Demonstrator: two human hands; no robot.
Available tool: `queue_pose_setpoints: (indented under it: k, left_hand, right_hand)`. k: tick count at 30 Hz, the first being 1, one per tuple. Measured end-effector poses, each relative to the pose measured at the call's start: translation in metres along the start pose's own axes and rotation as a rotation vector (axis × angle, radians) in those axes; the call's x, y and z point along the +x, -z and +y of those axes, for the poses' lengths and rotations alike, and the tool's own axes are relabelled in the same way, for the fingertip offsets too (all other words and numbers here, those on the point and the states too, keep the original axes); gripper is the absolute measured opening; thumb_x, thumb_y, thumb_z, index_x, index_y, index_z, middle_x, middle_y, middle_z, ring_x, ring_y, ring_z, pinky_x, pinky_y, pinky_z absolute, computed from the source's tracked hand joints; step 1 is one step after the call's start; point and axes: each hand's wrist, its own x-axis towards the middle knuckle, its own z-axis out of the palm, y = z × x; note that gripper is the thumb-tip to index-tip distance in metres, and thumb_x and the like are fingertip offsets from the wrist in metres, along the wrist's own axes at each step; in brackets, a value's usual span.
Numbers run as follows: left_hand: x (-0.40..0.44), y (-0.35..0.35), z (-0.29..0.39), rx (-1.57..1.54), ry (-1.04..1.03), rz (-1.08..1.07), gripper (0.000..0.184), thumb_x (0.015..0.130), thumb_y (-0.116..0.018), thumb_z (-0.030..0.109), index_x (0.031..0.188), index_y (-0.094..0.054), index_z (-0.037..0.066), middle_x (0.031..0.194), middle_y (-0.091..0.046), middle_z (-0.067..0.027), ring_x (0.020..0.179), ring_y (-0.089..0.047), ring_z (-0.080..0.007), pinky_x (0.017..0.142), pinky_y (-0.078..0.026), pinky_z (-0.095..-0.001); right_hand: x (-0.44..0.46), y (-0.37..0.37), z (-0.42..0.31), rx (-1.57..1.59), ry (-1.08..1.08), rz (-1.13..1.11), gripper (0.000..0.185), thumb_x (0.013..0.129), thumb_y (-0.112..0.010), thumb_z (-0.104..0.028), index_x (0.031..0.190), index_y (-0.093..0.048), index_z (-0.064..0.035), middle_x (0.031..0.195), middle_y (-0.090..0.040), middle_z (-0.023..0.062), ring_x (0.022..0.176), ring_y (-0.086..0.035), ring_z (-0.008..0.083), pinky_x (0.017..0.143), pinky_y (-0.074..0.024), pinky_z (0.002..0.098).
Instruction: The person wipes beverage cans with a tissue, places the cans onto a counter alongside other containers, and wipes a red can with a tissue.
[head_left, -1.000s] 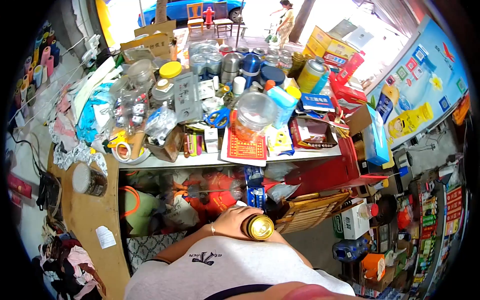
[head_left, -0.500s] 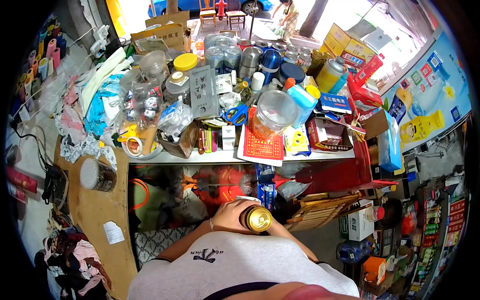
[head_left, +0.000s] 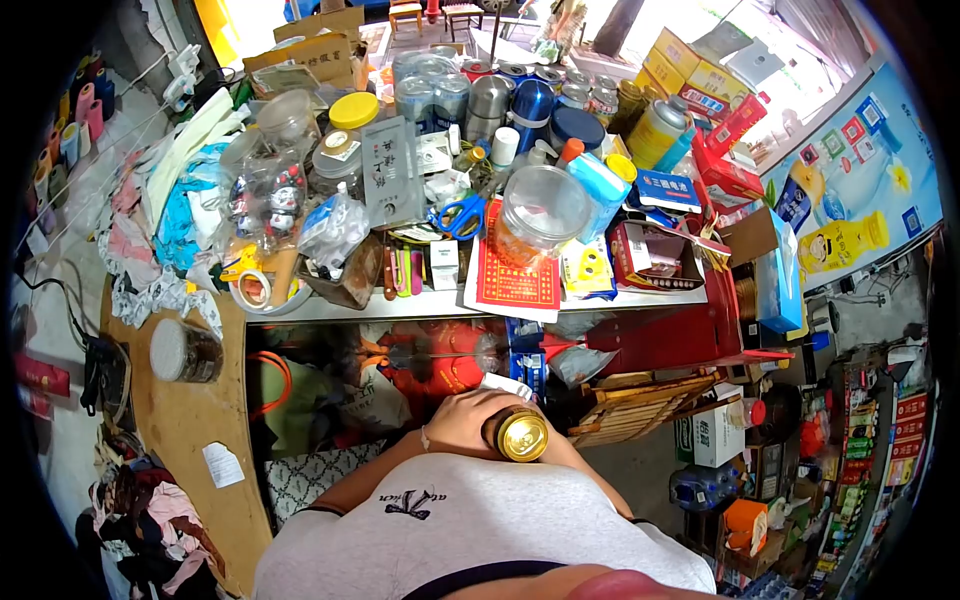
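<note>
The one view comes from a camera worn on the person's head, facing forward and steeply down. The pale shirt [head_left: 480, 510] fills the bottom edge, closest to the lens, with the left hand [head_left: 466, 422] and can [head_left: 522, 437] just beyond. The counter [head_left: 430, 307] spans the middle; the pavement [head_left: 430, 36] lies farthest off, at the top. The wide lens bows the scene and leaves the corners black.

Lower centre: bare right hand [head_left: 556, 444] mostly hidden behind the gold-topped metal can [head_left: 522, 437]; grip not determinable. Top edge: pedestrian in light clothing [head_left: 567, 22], head cut off. Lower left: white paper slip [head_left: 222, 465], print too small to read.
</note>
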Motion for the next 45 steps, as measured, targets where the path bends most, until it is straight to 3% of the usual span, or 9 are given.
queue_pose_setpoints:
  k: [8,16,24,28,31,36,40,41,45]
  left_hand:
    - [0.01,0.003,0.005,-0.127,0.051,0.074,0.068,0.053,-0.081,0.03,0.111,-0.052,0.011,0.104,-0.059,-0.0098,0.093,-0.059,-0.0278,0.08,-0.048,-0.0362]
    - [0.024,-0.002,-0.008,-0.321,0.082,0.327,0.072,0.048,-0.086,0.021,0.108,-0.051,0.001,0.101,-0.061,-0.0095,0.091,-0.059,-0.0159,0.082,-0.047,-0.0296]
    - [0.046,0.014,-0.009,-0.261,0.14,0.339,0.069,0.049,-0.084,0.03,0.103,-0.054,-0.001,0.091,-0.064,-0.0107,0.082,-0.063,-0.0179,0.075,-0.049,-0.0301]
    - [0.059,0.017,-0.004,-0.218,0.104,0.307,0.073,0.049,-0.084,0.028,0.108,-0.052,0.0,0.098,-0.062,-0.0093,0.087,-0.062,-0.0174,0.078,-0.048,-0.0303]
    - [0.067,0.017,0.009,-0.312,0.086,0.245,0.089,0.05,-0.084,0.025,0.123,-0.041,0.0,0.118,-0.053,-0.0103,0.105,-0.053,-0.0176,0.09,-0.041,-0.0306]
    - [0.074,0.008,0.009,-0.521,0.151,0.194,0.095,0.048,-0.085,0.023,0.127,-0.038,-0.001,0.115,-0.053,-0.0065,0.104,-0.051,-0.013,0.091,-0.039,-0.028]
    - [0.082,0.01,0.018,-0.516,0.199,-0.009,0.094,0.048,-0.086,0.025,0.126,-0.04,-0.002,0.11,-0.057,-0.0092,0.103,-0.052,-0.014,0.09,-0.04,-0.0286]
    - [0.083,0.011,0.019,-0.487,0.177,-0.029,0.095,0.048,-0.086,0.025,0.125,-0.04,-0.002,0.11,-0.057,-0.0099,0.103,-0.053,-0.014,0.09,-0.04,-0.0287]
    - [0.085,0.008,0.011,-0.433,0.123,-0.091,0.094,0.048,-0.086,0.029,0.123,-0.041,-0.003,0.12,-0.05,-0.0168,0.109,-0.05,-0.0188,0.093,-0.038,-0.0303]
  right_hand:
    - [-0.027,-0.04,-0.029,0.173,-0.01,0.12,0.022,0.086,-0.052,-0.017,0.103,-0.054,-0.0026,0.091,-0.06,0.0079,0.081,-0.059,0.0161,0.071,-0.0507,0.0288]
    - [-0.011,-0.017,-0.048,0.205,-0.065,0.02,0.032,0.087,-0.051,-0.019,0.114,-0.048,-0.0023,0.104,-0.059,0.0107,0.093,-0.059,0.0221,0.08,-0.0487,0.0351]
    - [-0.052,-0.03,-0.123,-0.345,0.471,0.329,0.034,0.085,-0.054,-0.019,0.111,-0.053,0.002,0.103,-0.059,0.0067,0.091,-0.056,0.0149,0.08,-0.0423,0.0264]
    - [-0.061,-0.041,-0.161,-0.589,0.717,0.088,0.032,0.09,-0.048,-0.019,0.11,-0.053,0.0047,0.103,-0.059,0.0072,0.093,-0.053,0.0122,0.083,-0.0398,0.0248]
    - [-0.06,-0.055,-0.166,-0.664,0.798,0.016,0.027,0.09,-0.048,-0.017,0.108,-0.054,0.0028,0.1,-0.059,0.0066,0.092,-0.052,0.0113,0.083,-0.0388,0.0244]
    - [-0.055,-0.068,-0.162,-0.806,0.942,-0.041,0.019,0.088,-0.046,-0.008,0.103,-0.056,-0.0016,0.094,-0.057,0.0084,0.088,-0.052,0.0156,0.081,-0.0383,0.0254]
    - [-0.058,-0.068,-0.166,-0.871,1.126,0.057,0.058,0.087,-0.036,-0.049,0.119,-0.045,-0.0017,0.098,-0.044,0.0143,0.094,-0.045,0.0233,0.087,-0.0323,0.0305]
    - [-0.049,-0.06,-0.161,-0.805,1.036,0.001,0.08,0.081,-0.021,-0.064,0.129,-0.036,-0.001,0.1,-0.037,0.0138,0.096,-0.039,0.024,0.09,-0.0259,0.0314]
    - [-0.054,-0.072,-0.163,-0.76,1.096,-0.047,0.08,0.083,-0.014,-0.06,0.135,-0.028,-0.0014,0.098,-0.033,0.0087,0.094,-0.03,0.0203,0.093,-0.0177,0.0282]
